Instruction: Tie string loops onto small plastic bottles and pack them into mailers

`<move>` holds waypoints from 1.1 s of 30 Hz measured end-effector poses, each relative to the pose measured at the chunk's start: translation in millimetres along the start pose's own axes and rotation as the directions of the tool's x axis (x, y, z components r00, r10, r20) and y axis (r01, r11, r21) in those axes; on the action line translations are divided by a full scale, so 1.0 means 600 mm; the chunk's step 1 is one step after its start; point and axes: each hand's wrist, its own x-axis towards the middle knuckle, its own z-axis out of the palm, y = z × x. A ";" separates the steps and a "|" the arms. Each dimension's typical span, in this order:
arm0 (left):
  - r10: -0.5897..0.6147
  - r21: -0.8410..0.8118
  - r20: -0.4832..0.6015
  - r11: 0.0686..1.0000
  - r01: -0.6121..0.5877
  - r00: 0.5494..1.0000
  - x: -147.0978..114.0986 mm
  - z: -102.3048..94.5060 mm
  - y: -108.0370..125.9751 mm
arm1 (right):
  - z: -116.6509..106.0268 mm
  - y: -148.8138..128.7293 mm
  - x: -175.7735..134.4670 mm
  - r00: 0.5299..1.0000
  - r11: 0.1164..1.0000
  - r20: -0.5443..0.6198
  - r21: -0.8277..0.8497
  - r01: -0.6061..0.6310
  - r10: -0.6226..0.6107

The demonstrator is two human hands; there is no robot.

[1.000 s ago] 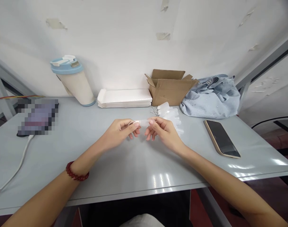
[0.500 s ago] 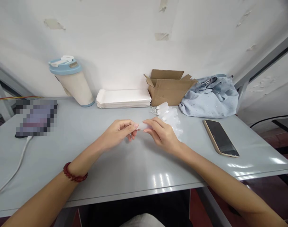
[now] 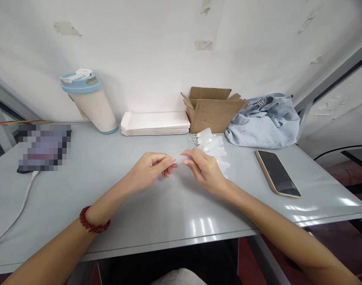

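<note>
Above the grey table, both hands meet over a small translucent white plastic piece (image 3: 180,159). My left hand (image 3: 151,168) pinches its left end between thumb and fingers. The fingers of my right hand (image 3: 205,169) close on its right end, covering much of it. Just behind the right hand lies a fanned pile of similar translucent plastic pieces (image 3: 212,144), partly hidden by that hand. Small silvery metal bits (image 3: 194,139) lie at the pile's left edge; their exact kind is too small to tell.
Along the wall stand a cream tumbler with a blue lid (image 3: 94,103), a stack of white envelopes or flat boxes (image 3: 155,123), an open cardboard box (image 3: 213,114) and a light blue cloth bag (image 3: 264,124). Phones lie right (image 3: 277,173) and left (image 3: 46,150), the left one cabled.
My fingers have shifted slightly along the plastic piece, the left hand a little to the right. A thin reddish bit seen at the left fingertips earlier is now hidden.
</note>
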 end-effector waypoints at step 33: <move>0.053 0.137 -0.100 0.990 -0.039 0.994 -0.007 0.014 0.009 | -0.011 -0.014 0.012 0.910 0.810 0.225 0.418 -0.413 0.348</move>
